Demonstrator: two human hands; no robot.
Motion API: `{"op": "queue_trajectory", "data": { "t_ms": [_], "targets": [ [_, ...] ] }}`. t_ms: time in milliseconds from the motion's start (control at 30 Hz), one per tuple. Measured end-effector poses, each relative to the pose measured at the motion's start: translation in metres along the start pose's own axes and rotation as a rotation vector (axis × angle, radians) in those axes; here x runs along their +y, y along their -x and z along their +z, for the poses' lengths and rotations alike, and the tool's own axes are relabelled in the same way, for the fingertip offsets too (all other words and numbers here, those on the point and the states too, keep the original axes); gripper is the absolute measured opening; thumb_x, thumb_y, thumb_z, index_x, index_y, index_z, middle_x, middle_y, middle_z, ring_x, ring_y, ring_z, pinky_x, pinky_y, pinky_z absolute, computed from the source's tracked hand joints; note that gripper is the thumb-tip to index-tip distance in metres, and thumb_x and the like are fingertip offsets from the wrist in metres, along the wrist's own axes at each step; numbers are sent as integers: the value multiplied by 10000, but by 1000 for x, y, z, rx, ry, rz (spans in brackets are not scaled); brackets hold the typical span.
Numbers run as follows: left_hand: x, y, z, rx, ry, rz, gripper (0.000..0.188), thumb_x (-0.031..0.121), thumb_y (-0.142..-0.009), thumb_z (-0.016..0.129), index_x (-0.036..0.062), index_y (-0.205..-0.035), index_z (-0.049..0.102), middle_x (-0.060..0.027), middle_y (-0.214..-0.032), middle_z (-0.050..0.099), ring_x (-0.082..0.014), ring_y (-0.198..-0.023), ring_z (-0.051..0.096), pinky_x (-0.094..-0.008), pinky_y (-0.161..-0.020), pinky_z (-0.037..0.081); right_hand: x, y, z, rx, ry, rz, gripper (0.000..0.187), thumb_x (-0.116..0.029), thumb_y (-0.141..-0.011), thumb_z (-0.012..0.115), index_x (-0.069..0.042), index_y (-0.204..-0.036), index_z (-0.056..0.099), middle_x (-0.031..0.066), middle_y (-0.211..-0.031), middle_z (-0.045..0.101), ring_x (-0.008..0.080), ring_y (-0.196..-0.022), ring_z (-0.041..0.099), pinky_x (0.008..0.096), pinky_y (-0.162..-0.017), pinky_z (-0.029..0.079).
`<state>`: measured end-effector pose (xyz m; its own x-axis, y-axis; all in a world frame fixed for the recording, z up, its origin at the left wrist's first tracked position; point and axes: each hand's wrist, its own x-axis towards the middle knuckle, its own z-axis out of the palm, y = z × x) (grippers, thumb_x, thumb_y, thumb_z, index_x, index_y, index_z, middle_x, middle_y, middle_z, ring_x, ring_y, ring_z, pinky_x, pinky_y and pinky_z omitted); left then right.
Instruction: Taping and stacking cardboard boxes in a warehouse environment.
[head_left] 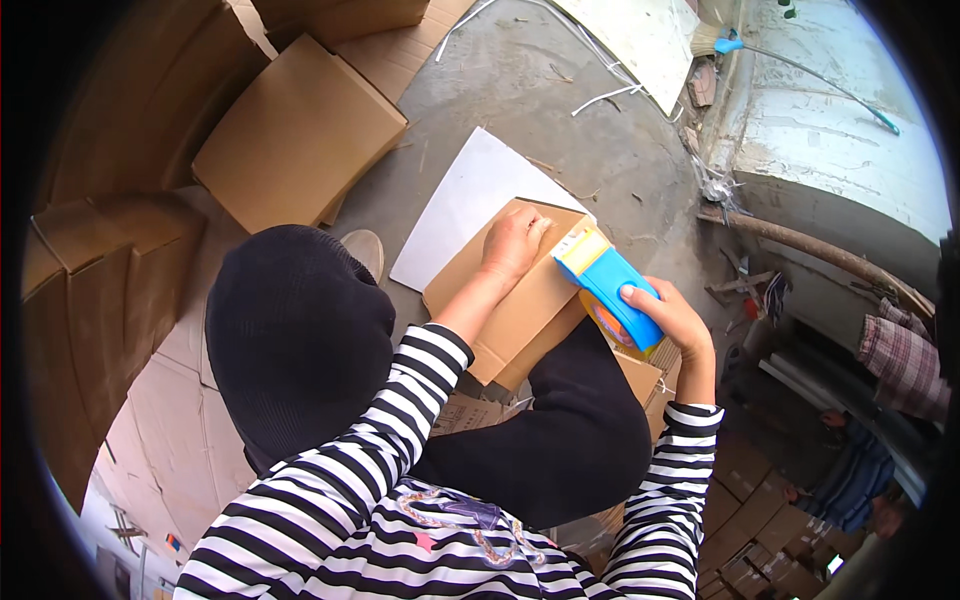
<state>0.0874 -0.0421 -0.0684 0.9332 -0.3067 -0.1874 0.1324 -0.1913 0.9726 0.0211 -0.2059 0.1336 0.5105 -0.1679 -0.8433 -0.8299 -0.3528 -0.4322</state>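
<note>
A small brown cardboard box (515, 325) lies in front of me between my black-clad knees, its long top face tilted toward me. My left hand (513, 243) rests on its far part with the fingers curled closed against the cardboard; what they pinch, if anything, is hidden. My right hand (678, 318) grips a blue tape dispenser (618, 287) with a yellow front end, its thumb along the side. A tape roll shows beneath its body. The dispenser's front is at the box's far right edge, close to my left fingers.
A flat white sheet (440, 235) lies on the concrete floor beyond the box. Larger cardboard boxes (300, 140) stand at the left. A wooden pole (815, 245) and a broom (730, 44) are at the right. Another person in a blue striped top (850, 478) is at the lower right.
</note>
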Motion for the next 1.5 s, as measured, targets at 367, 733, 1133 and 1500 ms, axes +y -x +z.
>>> {"op": "queue_trajectory", "data": {
  "t_ms": [367,733,1133,1500],
  "targets": [
    [-12,0,-10,-210,-31,28,315,122,-813,528,5,-1105,557,-144,-1004,614,-259,-929,589,-347,-806,463,-10,5,5,-25,-42,77,549,-464,-808,610,52,-996,586,97,-826,628,132,-698,590,256,-638,485],
    [16,2,-38,-777,-117,43,852,397,-718,512,30,-1431,224,-168,-1489,215,-291,-1388,173,-399,-1121,170,-1,0,3,5,2,28,542,-440,-829,585,65,-1028,573,97,-819,623,131,-673,596,242,-609,492],
    [47,85,-24,-181,-821,360,831,408,-791,642,-50,-1372,264,-190,-1321,407,-304,-1188,422,-375,-949,364,0,-7,-1,-20,-11,11,592,-507,-788,598,43,-1006,600,101,-853,630,133,-712,584,246,-645,475],
    [53,78,-28,-203,-713,283,676,354,-781,658,6,-1278,360,-163,-1151,485,-330,-1071,473,-406,-881,415,2,-8,-6,-6,94,-26,602,-549,-768,586,24,-947,630,96,-817,641,140,-711,581,257,-652,468]
  ]
}}
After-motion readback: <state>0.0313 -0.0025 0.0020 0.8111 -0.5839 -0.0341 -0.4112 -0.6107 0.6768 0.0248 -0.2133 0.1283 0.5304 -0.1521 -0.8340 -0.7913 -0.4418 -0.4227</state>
